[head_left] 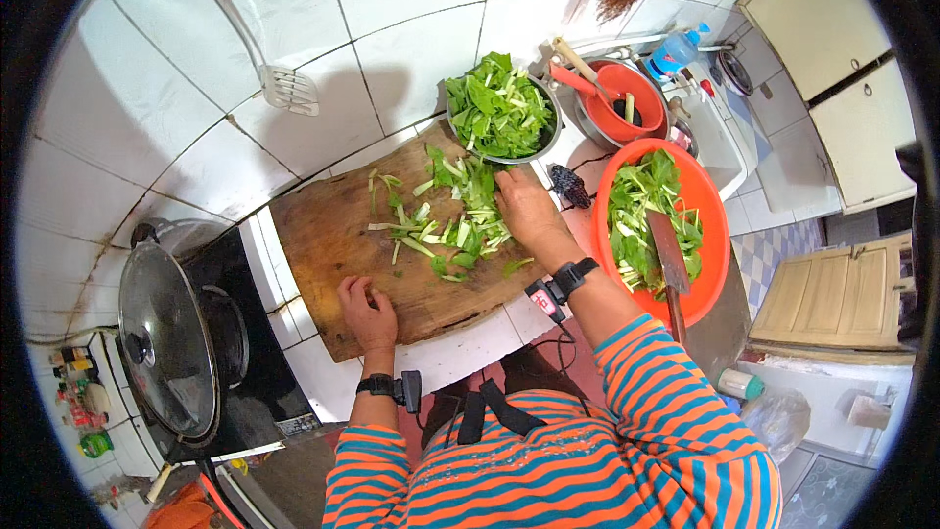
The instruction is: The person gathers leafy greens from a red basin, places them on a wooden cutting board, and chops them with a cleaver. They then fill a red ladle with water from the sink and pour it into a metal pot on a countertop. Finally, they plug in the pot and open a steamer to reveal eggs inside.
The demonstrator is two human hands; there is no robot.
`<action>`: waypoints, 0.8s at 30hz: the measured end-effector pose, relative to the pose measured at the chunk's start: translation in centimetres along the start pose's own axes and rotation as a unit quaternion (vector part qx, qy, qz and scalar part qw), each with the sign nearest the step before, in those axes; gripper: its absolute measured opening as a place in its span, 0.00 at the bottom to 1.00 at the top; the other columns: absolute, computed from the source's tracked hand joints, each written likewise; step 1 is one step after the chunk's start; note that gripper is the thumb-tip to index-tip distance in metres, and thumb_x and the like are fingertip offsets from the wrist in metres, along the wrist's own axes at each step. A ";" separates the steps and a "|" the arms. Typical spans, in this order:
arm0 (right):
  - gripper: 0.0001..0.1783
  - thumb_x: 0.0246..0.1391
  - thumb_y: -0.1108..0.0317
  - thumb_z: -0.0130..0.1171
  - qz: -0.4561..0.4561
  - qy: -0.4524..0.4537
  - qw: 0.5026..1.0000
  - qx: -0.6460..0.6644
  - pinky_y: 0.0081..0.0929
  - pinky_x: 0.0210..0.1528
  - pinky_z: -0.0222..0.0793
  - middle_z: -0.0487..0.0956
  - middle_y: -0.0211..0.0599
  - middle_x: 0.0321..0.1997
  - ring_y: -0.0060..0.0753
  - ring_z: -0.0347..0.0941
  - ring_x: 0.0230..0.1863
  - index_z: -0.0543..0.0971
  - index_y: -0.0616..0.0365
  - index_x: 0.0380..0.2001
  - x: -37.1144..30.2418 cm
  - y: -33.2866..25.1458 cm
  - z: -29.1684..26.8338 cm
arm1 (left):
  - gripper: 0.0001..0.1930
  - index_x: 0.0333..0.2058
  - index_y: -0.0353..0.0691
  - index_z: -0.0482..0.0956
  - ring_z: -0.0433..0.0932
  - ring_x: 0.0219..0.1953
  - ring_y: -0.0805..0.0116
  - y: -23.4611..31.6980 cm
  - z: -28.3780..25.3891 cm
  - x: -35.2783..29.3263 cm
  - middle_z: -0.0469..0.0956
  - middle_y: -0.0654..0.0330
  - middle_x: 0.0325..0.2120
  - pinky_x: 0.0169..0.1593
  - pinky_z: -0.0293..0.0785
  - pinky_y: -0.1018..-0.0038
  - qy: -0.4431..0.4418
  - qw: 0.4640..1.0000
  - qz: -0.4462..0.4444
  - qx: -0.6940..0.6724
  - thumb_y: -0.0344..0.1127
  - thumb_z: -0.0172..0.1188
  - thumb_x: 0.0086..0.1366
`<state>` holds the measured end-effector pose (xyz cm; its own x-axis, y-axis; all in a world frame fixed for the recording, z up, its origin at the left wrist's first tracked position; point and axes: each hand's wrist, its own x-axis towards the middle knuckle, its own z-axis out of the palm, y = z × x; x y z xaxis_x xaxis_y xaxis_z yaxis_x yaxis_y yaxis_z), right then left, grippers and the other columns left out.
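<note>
Desk (452, 347): white-tiled, showing along the near and left sides of the cutting board (318, 235).
Cutting board: wooden, flat on the desk.
Cooktop (266, 372): black, left of the cutting board.
Metal bowl (554, 127): at the cutting board's far right corner, base hidden.
Dark bundle (570, 186): just right of the board.

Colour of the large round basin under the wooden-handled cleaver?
Large round basin: orange-red; head view.

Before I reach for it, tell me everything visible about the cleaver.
The cleaver has a broad, flat blade, apparently metal with a reddish-brown cast, and a slim brown handle that looks wooden. It lies in the orange basin, blade over chopped greens, handle crossing the near rim toward the striped sleeve; contact with the sleeve is unclear. No hand holds it.
</note>
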<state>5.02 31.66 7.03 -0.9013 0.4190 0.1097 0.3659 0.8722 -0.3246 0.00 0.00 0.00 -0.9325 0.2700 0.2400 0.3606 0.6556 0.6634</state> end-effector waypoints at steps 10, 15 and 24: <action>0.18 0.48 0.78 0.61 -0.034 0.298 0.937 0.181 0.44 0.42 0.72 0.73 0.48 0.40 0.53 0.75 0.41 0.72 0.60 0.44 7.2 0.6 -5.5 | 0.13 0.43 0.34 0.74 0.73 0.48 0.50 -0.1 0.9 -0.6 0.69 0.48 0.49 0.46 0.76 0.64 -0.001 1.000 -0.012 0.010 0.23 0.56 0.58; 0.22 0.46 0.80 0.52 0.064 0.074 0.993 0.062 0.48 0.53 0.69 0.74 0.51 0.48 0.59 0.72 0.51 0.77 0.56 0.47 11.6 2.3 -3.2 | 0.13 0.43 0.34 0.74 0.74 0.47 0.49 -0.5 1.2 -0.3 0.70 0.48 0.48 0.48 0.74 0.63 0.013 1.000 0.014 0.015 0.23 0.56 0.57; 0.23 0.45 0.82 0.52 0.015 0.271 0.959 0.079 0.47 0.45 0.74 0.78 0.53 0.41 0.57 0.75 0.44 0.75 0.62 0.49 5.8 -3.2 -8.4 | 0.13 0.44 0.34 0.74 0.71 0.51 0.49 -0.7 1.4 -0.7 0.68 0.48 0.50 0.52 0.72 0.62 -0.008 1.000 -0.016 0.004 0.22 0.56 0.59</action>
<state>0.52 33.43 16.61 -0.6230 0.5499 0.5563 0.3109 0.8266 -0.4690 0.40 0.30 -1.64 -0.9431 0.2604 0.2068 0.3307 0.6705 0.6642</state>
